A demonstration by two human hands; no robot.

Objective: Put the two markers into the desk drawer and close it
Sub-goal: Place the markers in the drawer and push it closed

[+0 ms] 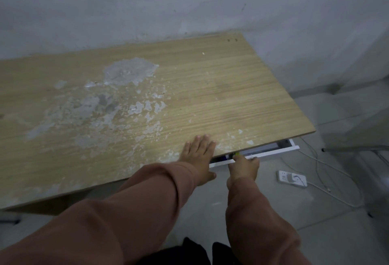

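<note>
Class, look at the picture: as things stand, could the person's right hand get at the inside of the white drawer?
Probably yes. The right hand is already at the drawer, which stands slightly open under the desk edge, with a green-tipped item at its fingertips. The gap is narrow, though, so deeper reach looks limited.

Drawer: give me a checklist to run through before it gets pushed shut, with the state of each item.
1. Drawer open wide enough to drop things in: ok, a narrow gap shows.
2. Left hand steadying the desk top: ok, flat on its edge.
3. Right hand clear of the gap: not ok, its fingers are at the drawer front.
4. Green marker released: not ok, held at the gap.
5. Second marker inside: cannot tell.
6. Desk top free of markers: ok.
</note>
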